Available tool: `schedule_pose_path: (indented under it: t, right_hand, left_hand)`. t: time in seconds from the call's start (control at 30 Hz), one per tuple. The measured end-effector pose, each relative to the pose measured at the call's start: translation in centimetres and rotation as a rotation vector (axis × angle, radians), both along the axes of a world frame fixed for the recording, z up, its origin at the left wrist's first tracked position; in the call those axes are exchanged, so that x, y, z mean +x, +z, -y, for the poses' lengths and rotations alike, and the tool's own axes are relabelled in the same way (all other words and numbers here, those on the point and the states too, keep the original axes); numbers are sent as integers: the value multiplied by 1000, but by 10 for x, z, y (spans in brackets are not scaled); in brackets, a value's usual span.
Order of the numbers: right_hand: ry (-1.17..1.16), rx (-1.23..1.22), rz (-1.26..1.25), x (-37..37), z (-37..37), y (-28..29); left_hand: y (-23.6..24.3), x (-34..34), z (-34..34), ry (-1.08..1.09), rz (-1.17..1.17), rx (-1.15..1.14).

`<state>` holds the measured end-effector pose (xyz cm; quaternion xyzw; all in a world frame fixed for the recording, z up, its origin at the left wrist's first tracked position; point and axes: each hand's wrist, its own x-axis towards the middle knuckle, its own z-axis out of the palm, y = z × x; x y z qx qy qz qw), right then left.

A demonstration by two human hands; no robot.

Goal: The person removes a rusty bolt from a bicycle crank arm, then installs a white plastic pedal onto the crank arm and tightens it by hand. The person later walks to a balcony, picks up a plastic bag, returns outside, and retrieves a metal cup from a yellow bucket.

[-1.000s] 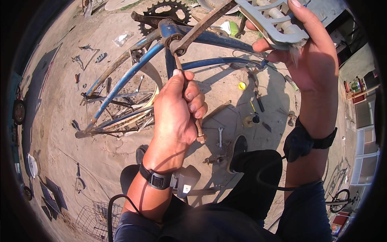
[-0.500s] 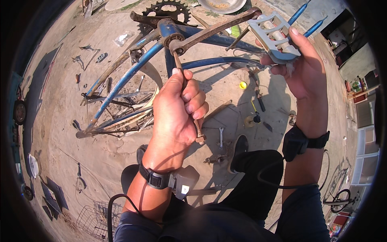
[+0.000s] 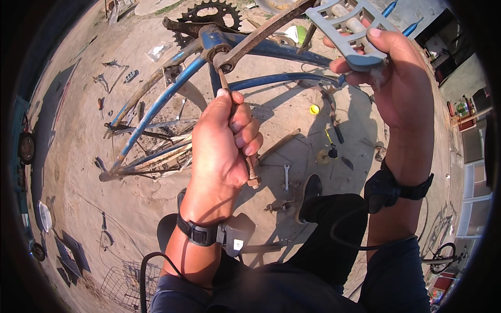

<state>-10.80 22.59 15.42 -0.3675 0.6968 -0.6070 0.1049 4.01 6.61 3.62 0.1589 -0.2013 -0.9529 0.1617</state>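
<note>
My left hand (image 3: pixel 219 135) is closed round a rusty pointed rod (image 3: pixel 223 81), with a nut at its lower end. The rod's tip meets the lower side of the rusty crank arm (image 3: pixel 261 35), by its eye on the axle. My right hand (image 3: pixel 399 78) grips a grey bicycle pedal (image 3: pixel 360 61) at the crank's outer end, thumb on top and fingers underneath. Behind the crank lies the blue bicycle frame (image 3: pixel 180 83), upside down, with a dark toothed chainring (image 3: pixel 229 18) on its far side.
On the dirt ground lie an open-ended wrench (image 3: pixel 286 177), a yellow cap (image 3: pixel 314 109), a rusty hub-like part (image 3: pixel 279 206) and a wire basket (image 3: pixel 128 281). My shoe (image 3: pixel 311 192) stands near the wrench. Several tools and loose parts are scattered at the left.
The crank arm and pedal have swung slightly up and left, my right hand moving with them. My left hand and the rod have shifted a little left, the tip staying by the crank's eye.
</note>
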Motion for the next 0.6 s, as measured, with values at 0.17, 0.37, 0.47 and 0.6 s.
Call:
schedule_pose_path:
  t: [0.17,0.37,0.47,0.6]
  right_hand:
    - [126,-29,-82,-1,1,-1]
    - [76,-45,38,3,7,3]
    - [114,-78,53,0,6,-2]
    - [128,-114,109,-6,-1,-18]
  left_hand:
    - [-5,-3,-2,24,-51,10]
    - [-4,-5,-7,44,40,-55]
    - [1,-5,-8,45,73,-61]
    - [0,-4,-7,43,66,-66]
